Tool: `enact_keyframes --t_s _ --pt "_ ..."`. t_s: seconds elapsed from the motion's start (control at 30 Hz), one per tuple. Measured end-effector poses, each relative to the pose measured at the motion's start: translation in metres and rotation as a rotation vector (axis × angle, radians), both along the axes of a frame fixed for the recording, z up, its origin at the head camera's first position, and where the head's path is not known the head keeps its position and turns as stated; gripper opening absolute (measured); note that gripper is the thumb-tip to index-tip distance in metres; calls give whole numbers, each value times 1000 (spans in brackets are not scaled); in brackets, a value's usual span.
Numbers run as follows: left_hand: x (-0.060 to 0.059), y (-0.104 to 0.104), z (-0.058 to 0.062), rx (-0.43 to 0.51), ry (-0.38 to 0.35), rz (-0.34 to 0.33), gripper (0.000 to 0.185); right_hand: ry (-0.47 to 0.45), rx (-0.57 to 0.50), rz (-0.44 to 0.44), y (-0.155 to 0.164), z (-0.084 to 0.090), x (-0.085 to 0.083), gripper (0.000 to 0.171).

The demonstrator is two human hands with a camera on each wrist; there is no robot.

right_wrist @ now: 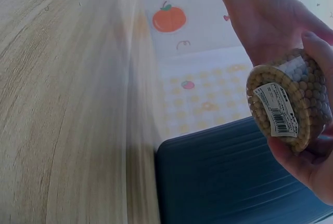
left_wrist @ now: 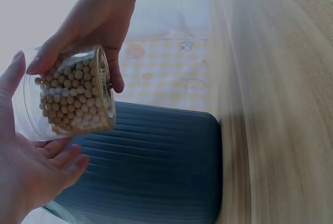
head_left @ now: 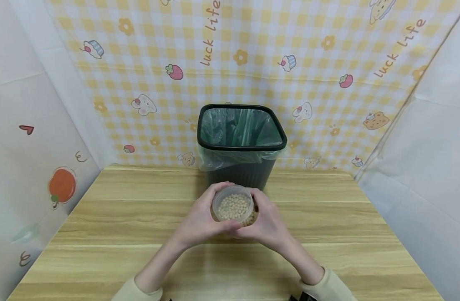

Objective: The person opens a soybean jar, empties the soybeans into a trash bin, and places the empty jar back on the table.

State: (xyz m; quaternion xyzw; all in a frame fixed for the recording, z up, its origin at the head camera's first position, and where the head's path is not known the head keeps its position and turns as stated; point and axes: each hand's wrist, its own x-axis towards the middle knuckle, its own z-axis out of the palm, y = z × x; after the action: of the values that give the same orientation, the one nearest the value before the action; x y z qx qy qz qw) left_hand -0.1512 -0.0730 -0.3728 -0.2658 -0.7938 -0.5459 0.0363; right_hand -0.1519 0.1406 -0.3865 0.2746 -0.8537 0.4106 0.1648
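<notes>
A clear plastic jar (head_left: 233, 205) of small beige balls is held between both hands, just in front of the bin. My left hand (head_left: 199, 219) curves around its left side, with the thumb near the jar's front and the fingers behind. On the other side, my right hand (head_left: 269, 221) grips the jar, the two thumbs close together. The left wrist view shows the jar (left_wrist: 75, 94) raised off the table, the left hand (left_wrist: 31, 177) near its clear upper end. In the right wrist view, the jar's base bears a white barcode label (right_wrist: 278, 110). Whether a lid is on is hard to tell.
Behind the hands stands a dark bin (head_left: 239, 171) with a black rim and a green translucent liner. It is on a wood-grain table (head_left: 139, 217). A yellow checked cloth (head_left: 147, 75) hangs at the back, with white sheets (head_left: 421, 133) at the sides.
</notes>
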Motion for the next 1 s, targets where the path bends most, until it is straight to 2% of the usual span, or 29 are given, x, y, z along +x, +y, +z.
enact_keyframes --t_s 0.23,0.47,0.57,0.67,0.87,1.0 --pt "4 2 2 -4 17 51 88 12 -8 -14 -1 1 -1 85" --pt "12 7 3 -11 84 123 88 55 -27 -16 -2 0 1 84" --pt "17 6 3 -11 107 144 88 40 -21 -18 -3 -1 4 84" --pt "19 3 5 3 109 131 86 2 -28 0 -3 0 6 84" --pt "14 -7 10 3 111 70 85 -115 -60 50 5 7 2 87" --pt "13 -23 9 5 75 51 86 -162 -49 77 11 13 -4 90"
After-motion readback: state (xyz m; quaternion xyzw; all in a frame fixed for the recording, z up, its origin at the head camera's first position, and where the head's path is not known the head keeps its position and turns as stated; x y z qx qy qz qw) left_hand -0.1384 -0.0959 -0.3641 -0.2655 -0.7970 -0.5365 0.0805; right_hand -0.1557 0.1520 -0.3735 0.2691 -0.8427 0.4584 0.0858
